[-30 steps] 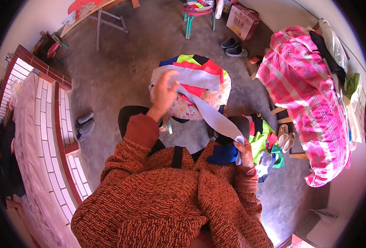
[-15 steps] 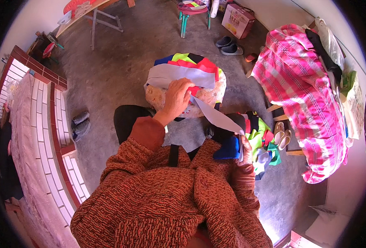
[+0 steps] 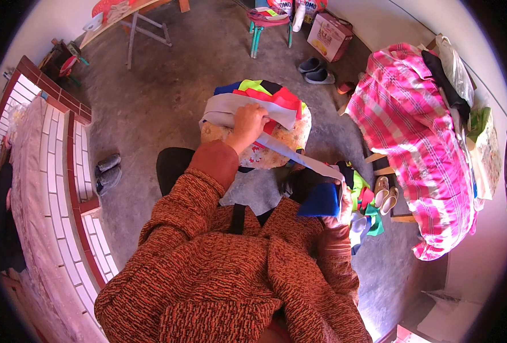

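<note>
A narrow grey cloth strip (image 3: pixel 299 157) runs slantwise between my two hands. My left hand (image 3: pixel 249 123) is closed on its upper end, above a floral padded seat (image 3: pixel 290 143). In my right hand (image 3: pixel 339 212), near my knee, the fingers pinch the strip's other end together with a piece of blue cloth (image 3: pixel 320 200). On the seat lie a wide grey cloth piece (image 3: pixel 222 104), red cloth (image 3: pixel 290 100) and bright yellow-green cloth (image 3: pixel 254 86). My left hand partly covers the grey piece.
Beside my right knee is a heap of coloured cloth scraps (image 3: pixel 363 188). A pink checked cloth (image 3: pixel 405 143) covers furniture at the right, with beige shoes (image 3: pixel 386 194) beside it. Further off are dark slippers (image 3: pixel 316 71), a carton (image 3: pixel 329 37) and a green-legged stool (image 3: pixel 267 23).
The strip looks narrower between my hands, its face turned. My right hand and the blue cloth have shifted slightly. My left hand stays near the seat, still holding the strip.
</note>
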The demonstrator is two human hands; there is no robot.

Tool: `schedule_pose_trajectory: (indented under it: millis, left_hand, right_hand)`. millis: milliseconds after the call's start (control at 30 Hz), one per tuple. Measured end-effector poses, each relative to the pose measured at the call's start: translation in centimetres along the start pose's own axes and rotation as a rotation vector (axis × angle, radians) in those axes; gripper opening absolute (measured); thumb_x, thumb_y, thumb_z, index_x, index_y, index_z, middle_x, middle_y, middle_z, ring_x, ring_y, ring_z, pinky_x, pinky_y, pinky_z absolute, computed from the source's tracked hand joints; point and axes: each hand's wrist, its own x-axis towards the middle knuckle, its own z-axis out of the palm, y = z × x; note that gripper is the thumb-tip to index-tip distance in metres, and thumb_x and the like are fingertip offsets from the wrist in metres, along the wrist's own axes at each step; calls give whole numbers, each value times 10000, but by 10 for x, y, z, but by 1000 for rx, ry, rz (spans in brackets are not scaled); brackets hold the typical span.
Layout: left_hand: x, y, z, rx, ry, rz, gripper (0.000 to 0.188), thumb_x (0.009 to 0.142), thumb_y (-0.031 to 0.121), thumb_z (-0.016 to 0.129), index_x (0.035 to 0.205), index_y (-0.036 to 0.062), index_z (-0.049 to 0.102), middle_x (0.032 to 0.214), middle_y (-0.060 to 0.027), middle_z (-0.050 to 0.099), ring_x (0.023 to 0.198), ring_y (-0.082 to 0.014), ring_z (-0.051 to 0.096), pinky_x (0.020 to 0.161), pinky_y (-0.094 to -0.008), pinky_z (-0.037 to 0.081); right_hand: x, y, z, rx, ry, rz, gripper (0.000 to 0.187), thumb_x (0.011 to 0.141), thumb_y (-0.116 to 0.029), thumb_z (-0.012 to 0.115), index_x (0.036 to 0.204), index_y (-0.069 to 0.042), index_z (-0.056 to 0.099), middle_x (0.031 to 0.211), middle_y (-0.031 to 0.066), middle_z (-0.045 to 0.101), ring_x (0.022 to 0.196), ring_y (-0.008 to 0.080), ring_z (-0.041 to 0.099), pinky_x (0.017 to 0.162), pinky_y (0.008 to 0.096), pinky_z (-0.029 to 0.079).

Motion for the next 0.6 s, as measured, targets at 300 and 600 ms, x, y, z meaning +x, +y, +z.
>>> schedule_pose_trajectory:
  millis: [300,600]
  left_hand:
    - [15,-30,-15,-463,-46,-255,174,732,195,688,870,91,672,760,-99,661,716,-239,641,635,-356,488]
    - [9,7,-19,-5,6,109,416,642,47,666,1038,172,640,1053,-108,581,973,-293,553,782,-403,450]
  right_hand:
    - [55,-8,30,-17,-25,-32,228,912,-220,521,993,-49,650,974,91,671,902,244,636,835,434,506]
    - [56,-16,31,-130,-68,-66,232,897,-219,525,990,-41,642,943,125,666,876,258,639,846,430,504]
